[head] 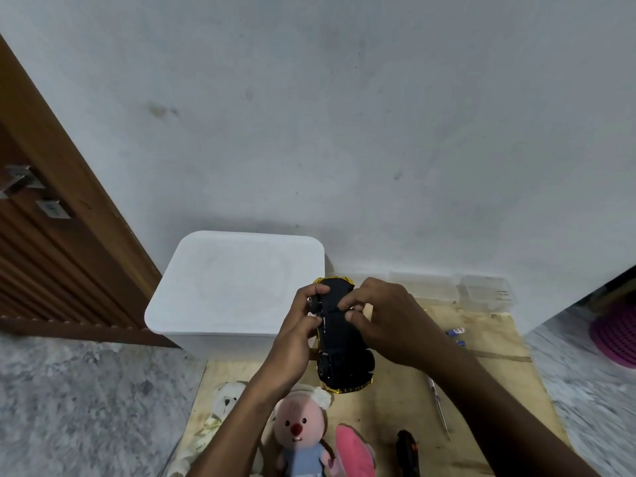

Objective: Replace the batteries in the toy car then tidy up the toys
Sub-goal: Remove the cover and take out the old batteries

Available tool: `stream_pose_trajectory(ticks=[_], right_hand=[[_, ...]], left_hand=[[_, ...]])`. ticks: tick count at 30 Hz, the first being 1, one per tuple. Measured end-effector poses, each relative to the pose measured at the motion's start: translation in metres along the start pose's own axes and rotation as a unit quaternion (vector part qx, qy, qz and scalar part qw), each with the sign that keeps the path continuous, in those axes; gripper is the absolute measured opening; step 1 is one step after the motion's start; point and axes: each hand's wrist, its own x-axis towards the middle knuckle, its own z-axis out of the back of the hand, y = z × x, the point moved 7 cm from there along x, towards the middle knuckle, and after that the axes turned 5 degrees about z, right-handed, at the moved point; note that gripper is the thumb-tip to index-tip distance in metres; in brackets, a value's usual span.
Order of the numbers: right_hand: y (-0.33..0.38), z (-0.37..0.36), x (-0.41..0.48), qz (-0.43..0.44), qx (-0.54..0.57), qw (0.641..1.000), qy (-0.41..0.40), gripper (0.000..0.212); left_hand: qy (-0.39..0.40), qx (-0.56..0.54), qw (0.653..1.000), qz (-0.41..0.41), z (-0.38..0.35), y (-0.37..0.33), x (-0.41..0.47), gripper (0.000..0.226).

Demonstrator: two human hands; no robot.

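Note:
A gold toy car point(344, 352) is held upside down above the wooden board point(488, 380), its black underside facing me. My left hand point(303, 325) grips its left side near the far wheel. My right hand point(382, 315) holds the right side, with fingertips pressing on the underside near the far end. A screwdriver point(438, 409) lies on the board to the right. Small blue batteries point(456, 333) lie further back on the board. Whether the battery cover is open is hidden by my fingers.
A white lidded bin point(234, 290) stands against the wall at the left. Two clear plastic boxes point(487, 292) sit at the board's far right. A pink doll point(303, 438), a white plush point(223, 407), a pink plush point(354, 452) and a black remote point(407, 454) lie near me.

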Motion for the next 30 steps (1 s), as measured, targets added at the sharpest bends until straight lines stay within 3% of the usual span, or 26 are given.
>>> stream_pose_trajectory(ticks=[5, 8, 12, 15, 17, 19, 22, 25, 30], right_hand=[[-0.007, 0.001, -0.002, -0.01, 0.047, 0.998, 0.051, 0.019], [-0.008, 0.008, -0.003, 0.002, 0.087, 0.996, 0.034, 0.018], [-0.022, 0.043, -0.005, 0.003, 0.223, 0.97, -0.1, 0.019], [-0.074, 0.054, -0.017, -0.087, 0.299, 0.918, -0.244, 0.022], [-0.119, 0.034, -0.031, -0.168, 0.288, 0.9, -0.281, 0.03], [-0.164, -0.005, -0.05, -0.245, 0.219, 0.915, -0.233, 0.029], [-0.212, -0.07, -0.088, -0.323, 0.092, 0.94, -0.054, 0.02], [-0.238, -0.114, -0.127, -0.354, 0.018, 0.932, 0.075, 0.014], [-0.248, -0.137, -0.147, -0.363, -0.026, 0.922, 0.129, 0.024]], left_hand=[[-0.003, 0.003, 1.0, -0.007, 0.0, -0.001, 0.001, 0.049], [0.001, 0.003, 1.0, -0.004, -0.004, -0.002, 0.002, 0.048], [0.001, -0.002, 1.0, -0.003, -0.006, -0.003, 0.002, 0.047], [-0.007, -0.005, 1.0, -0.004, -0.008, -0.004, 0.003, 0.043], [-0.011, -0.003, 1.0, -0.004, -0.008, -0.004, 0.003, 0.044], [-0.01, -0.003, 1.0, -0.004, -0.01, -0.002, 0.003, 0.048], [-0.011, 0.003, 1.0, -0.014, -0.011, -0.001, 0.0, 0.045], [-0.016, 0.012, 1.0, -0.013, -0.011, 0.001, -0.001, 0.049], [-0.027, 0.025, 0.999, -0.003, -0.006, 0.003, -0.004, 0.05]])
